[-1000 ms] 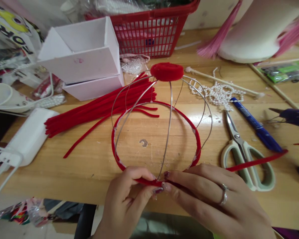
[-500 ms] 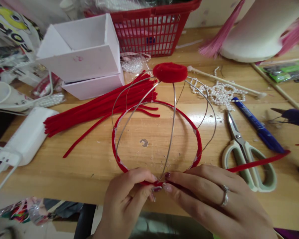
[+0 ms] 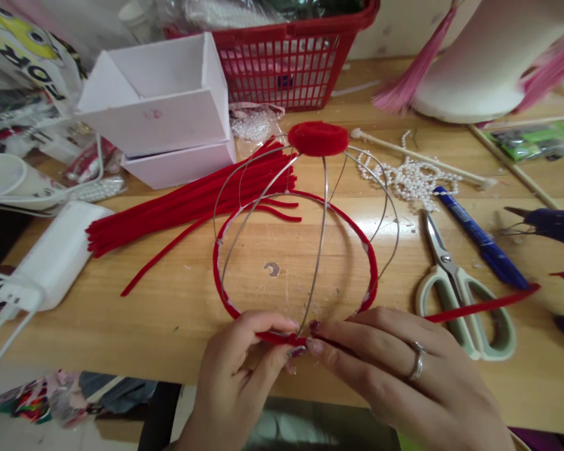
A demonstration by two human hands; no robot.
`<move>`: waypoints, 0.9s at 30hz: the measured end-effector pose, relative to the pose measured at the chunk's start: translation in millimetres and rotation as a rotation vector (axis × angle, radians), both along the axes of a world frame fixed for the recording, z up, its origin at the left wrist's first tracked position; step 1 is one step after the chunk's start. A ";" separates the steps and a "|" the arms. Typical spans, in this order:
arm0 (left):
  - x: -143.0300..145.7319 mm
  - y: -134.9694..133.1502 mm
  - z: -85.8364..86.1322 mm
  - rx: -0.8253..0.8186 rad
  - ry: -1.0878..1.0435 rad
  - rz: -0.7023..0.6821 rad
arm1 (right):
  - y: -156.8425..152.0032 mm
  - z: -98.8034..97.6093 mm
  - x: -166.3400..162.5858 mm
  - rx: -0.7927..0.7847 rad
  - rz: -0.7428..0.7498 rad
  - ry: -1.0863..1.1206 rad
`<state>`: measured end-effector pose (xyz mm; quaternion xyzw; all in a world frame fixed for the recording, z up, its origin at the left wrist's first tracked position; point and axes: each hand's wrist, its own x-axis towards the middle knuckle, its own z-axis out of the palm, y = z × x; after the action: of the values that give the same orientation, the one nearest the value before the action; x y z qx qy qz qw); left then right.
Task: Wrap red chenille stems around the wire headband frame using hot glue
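A crown-like wire frame (image 3: 324, 232) stands over the table, its curved wires meeting at a red fuzzy disc (image 3: 318, 138). Red pipe cleaner wraps its round base ring (image 3: 373, 266). My left hand (image 3: 244, 376) pinches the near side of that ring between thumb and fingers, just left of a wire's foot. Right beside it, my right hand (image 3: 395, 369), with a ring on one finger, pinches the red pipe cleaner at the same spot. A loose red pipe cleaner end (image 3: 484, 304) sticks out past my right hand, across the scissors' handles.
Scissors (image 3: 446, 260) and a blue marker (image 3: 486, 241) lie at right, near white bead strings (image 3: 413, 175) and a dark blue glue gun (image 3: 549, 225). A bundle of red pipe cleaners (image 3: 192, 194) lies behind left, by white boxes (image 3: 169, 119) and a red basket (image 3: 305, 69).
The view has shifted slightly. Both hands keep their pinch at the ring's near side, and a little more red pipe cleaner shows between my left thumb and finger.
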<state>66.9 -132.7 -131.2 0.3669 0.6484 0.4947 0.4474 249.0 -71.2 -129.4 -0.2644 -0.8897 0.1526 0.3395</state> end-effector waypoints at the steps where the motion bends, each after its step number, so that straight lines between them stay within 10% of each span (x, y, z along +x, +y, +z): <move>1: -0.9 0.1 -0.8 0.014 0.018 -0.022 | 1.1 0.2 0.6 -0.003 0.013 0.000; 27: -15.3 11.7 -6.6 0.030 -0.215 -0.263 | 6.3 -16.6 -7.6 0.151 0.089 0.138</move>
<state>51.6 -121.0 -137.8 0.4003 0.5356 0.4780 0.5695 241.4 -64.9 -146.0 -0.1874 -0.8840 0.1180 0.4116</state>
